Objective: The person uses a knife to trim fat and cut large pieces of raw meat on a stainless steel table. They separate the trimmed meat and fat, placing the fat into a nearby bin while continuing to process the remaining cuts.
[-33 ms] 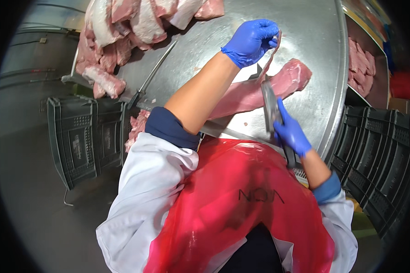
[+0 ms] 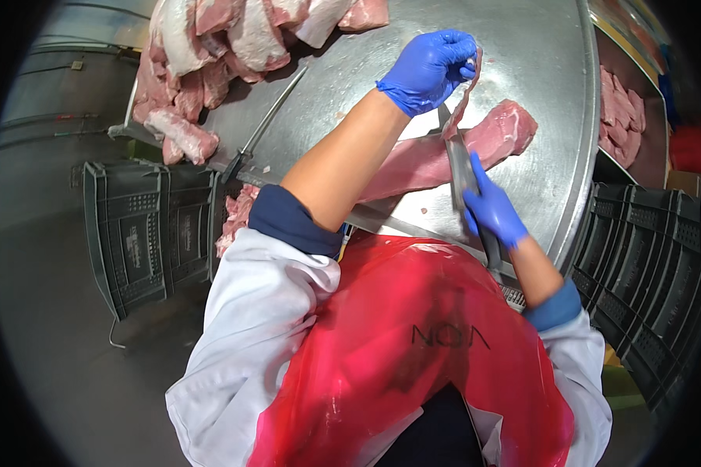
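By the meat (image 2: 413,163), left grip (image 2: 431,71) tight on strip (image 2: 463,103), right grip (image 2: 495,212) snug around knife (image 2: 460,167)

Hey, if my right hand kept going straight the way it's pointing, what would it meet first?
Most likely the long piece of pink meat: your right hand points forward and left toward it, holding the knife. Its height above the meat is hard to judge.

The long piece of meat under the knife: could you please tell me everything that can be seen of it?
The long piece of meat is pink and moist-looking, with pale marks near its right end. It lies slantwise on the metal table, its left end hidden by the left forearm. The knife crosses it, and a thin strip rises from there to the left grip.
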A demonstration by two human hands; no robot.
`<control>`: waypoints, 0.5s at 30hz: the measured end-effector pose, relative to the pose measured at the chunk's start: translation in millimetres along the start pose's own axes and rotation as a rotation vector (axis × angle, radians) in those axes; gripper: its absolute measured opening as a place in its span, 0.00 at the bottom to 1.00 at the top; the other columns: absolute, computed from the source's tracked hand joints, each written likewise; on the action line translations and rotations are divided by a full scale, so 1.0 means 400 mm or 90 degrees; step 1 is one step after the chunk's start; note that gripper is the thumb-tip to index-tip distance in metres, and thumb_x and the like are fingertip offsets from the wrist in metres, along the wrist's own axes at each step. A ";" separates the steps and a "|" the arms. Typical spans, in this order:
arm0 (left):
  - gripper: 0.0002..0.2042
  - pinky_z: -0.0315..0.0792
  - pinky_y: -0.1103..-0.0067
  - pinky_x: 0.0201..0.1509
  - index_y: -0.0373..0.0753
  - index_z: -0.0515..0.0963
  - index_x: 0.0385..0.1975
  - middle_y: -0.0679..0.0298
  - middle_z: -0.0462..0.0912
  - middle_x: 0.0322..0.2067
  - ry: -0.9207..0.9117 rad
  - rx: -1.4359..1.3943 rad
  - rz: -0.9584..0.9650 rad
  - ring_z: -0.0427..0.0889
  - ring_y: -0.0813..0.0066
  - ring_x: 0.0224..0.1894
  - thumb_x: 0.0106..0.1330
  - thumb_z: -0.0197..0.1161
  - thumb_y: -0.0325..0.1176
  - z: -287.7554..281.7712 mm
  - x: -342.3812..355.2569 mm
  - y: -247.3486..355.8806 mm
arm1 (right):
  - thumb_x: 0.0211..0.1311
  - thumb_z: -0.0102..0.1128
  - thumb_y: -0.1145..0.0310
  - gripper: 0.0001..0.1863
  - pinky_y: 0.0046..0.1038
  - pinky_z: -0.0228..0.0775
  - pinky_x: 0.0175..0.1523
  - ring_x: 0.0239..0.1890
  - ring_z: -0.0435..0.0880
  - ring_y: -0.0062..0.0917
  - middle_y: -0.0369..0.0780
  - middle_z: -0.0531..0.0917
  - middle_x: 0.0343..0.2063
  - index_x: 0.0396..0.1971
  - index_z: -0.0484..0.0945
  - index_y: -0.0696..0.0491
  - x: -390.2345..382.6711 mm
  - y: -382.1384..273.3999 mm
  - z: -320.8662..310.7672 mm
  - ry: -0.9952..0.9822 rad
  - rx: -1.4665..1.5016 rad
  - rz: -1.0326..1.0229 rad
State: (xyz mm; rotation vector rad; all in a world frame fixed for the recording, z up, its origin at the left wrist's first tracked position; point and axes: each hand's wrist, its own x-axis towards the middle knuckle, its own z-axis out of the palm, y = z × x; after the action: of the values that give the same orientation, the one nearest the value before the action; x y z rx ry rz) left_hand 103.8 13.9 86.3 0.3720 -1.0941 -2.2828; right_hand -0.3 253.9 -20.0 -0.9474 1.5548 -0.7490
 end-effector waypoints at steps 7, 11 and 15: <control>0.13 0.72 0.84 0.43 0.30 0.72 0.51 0.58 0.75 0.42 0.072 0.023 0.194 0.75 0.75 0.41 0.72 0.56 0.30 -0.030 -0.351 0.326 | 0.70 0.47 0.74 0.40 0.27 0.72 0.20 0.14 0.75 0.21 0.38 0.75 0.18 0.78 0.43 0.38 0.028 -0.113 0.085 -0.067 0.066 0.063; 0.05 0.68 0.84 0.40 0.36 0.68 0.41 0.63 0.71 0.41 0.384 0.207 0.328 0.70 0.77 0.38 0.72 0.56 0.28 -0.080 -0.704 0.449 | 0.69 0.50 0.75 0.42 0.25 0.72 0.22 0.16 0.75 0.19 0.36 0.77 0.19 0.78 0.44 0.36 0.076 -0.038 0.052 0.069 0.126 0.002; 0.04 0.65 0.85 0.36 0.39 0.74 0.32 0.70 0.72 0.29 0.574 0.260 0.217 0.69 0.83 0.30 0.69 0.62 0.28 -0.305 -1.113 0.455 | 0.66 0.52 0.76 0.44 0.24 0.72 0.24 0.17 0.76 0.18 0.36 0.78 0.18 0.78 0.46 0.36 0.147 0.010 0.050 0.175 0.051 -0.060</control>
State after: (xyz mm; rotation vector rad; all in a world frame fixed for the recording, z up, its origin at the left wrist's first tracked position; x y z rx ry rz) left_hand 584.7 116.9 153.0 1.1362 -1.0001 -1.3177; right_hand 14.9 204.8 -55.0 -0.8913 1.7118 -1.0356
